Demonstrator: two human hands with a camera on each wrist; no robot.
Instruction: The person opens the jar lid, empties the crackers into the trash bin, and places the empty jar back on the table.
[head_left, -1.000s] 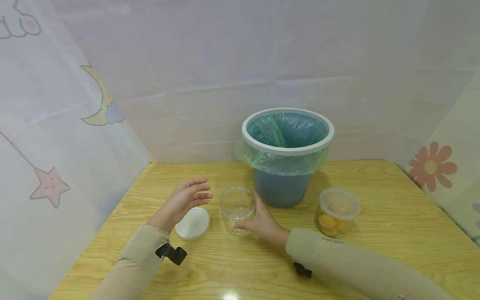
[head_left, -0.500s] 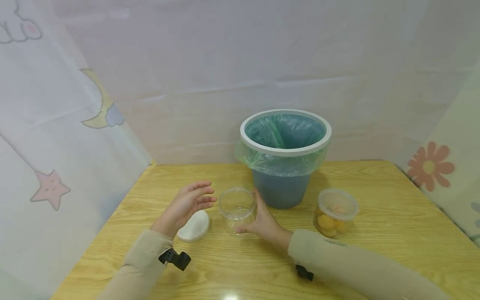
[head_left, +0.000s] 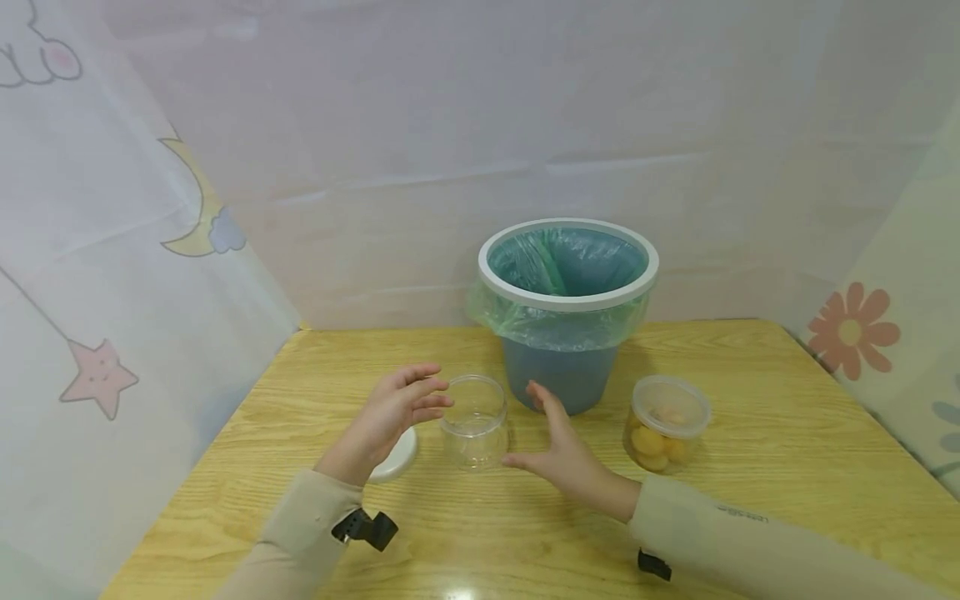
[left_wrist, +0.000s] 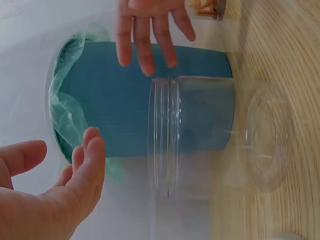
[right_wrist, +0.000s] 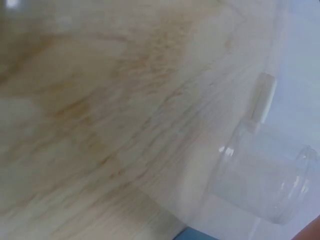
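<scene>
A clear, uncapped plastic jar (head_left: 477,446) stands upright on the table, with nothing visible inside it. To its right is my right hand (head_left: 570,462), thumb and fingers spread, holding nothing. In the left wrist view a gap shows between those fingers (left_wrist: 162,37) and the jar (left_wrist: 205,140). My left hand (head_left: 392,423) hovers at the jar's left with loosely bent fingers and nothing in them. Below it lies a round white lid (head_left: 397,462), partly hidden by that hand. The right wrist view shows the jar (right_wrist: 260,175) beside the lid's edge (right_wrist: 264,97).
Behind the jar stands a blue bin (head_left: 558,371) with a white rim and green liner bag. A second, lidded jar (head_left: 667,429) to the right holds yellow-orange round pieces. The wooden table (head_left: 480,533) backs onto a printed cloth wall.
My right hand has let go of the clear jar and drawn back to the right. The left hand has moved slightly right, covering more of the lid. The jar stays in place.
</scene>
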